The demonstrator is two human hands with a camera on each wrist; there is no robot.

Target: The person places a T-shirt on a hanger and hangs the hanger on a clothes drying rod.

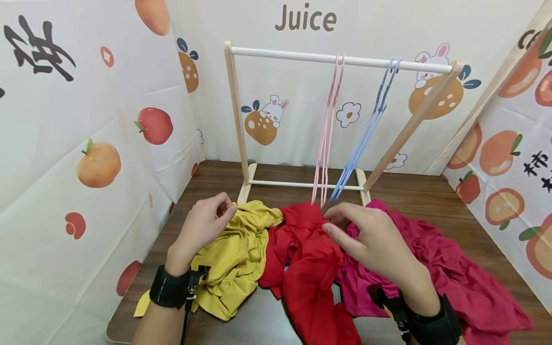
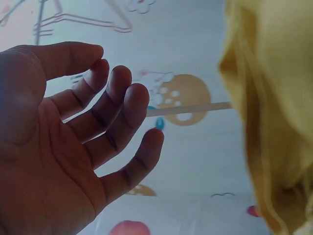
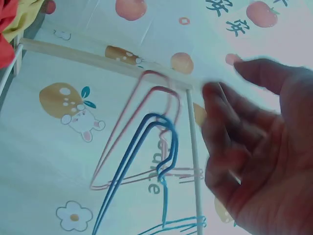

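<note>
My left hand point(image 1: 207, 220) hovers over a crumpled yellow cloth point(image 1: 237, 258), its fingers loosely bent with nothing between them. In the left wrist view, the palm and all the fingers of that hand point(image 2: 93, 122) show bare, and the yellow cloth point(image 2: 276, 112) hangs into view at the right. Above the edge of a red cloth point(image 1: 308, 273) and a magenta one point(image 1: 364, 294) is my right hand point(image 1: 375, 239), fingers relaxed and holding nothing. The right wrist view shows this hand point(image 3: 259, 147) slightly blurred, with hangers behind it.
A wooden rack with a white top bar point(image 1: 284, 55) stands behind the cloths. Pink hangers point(image 1: 326, 143) and blue hangers point(image 1: 360, 139) hang from it. A deep pink cloth point(image 1: 470, 287) spreads across the table's right side. Fruit-printed curtains point(image 1: 116, 211) surround the brown table point(image 1: 207, 182).
</note>
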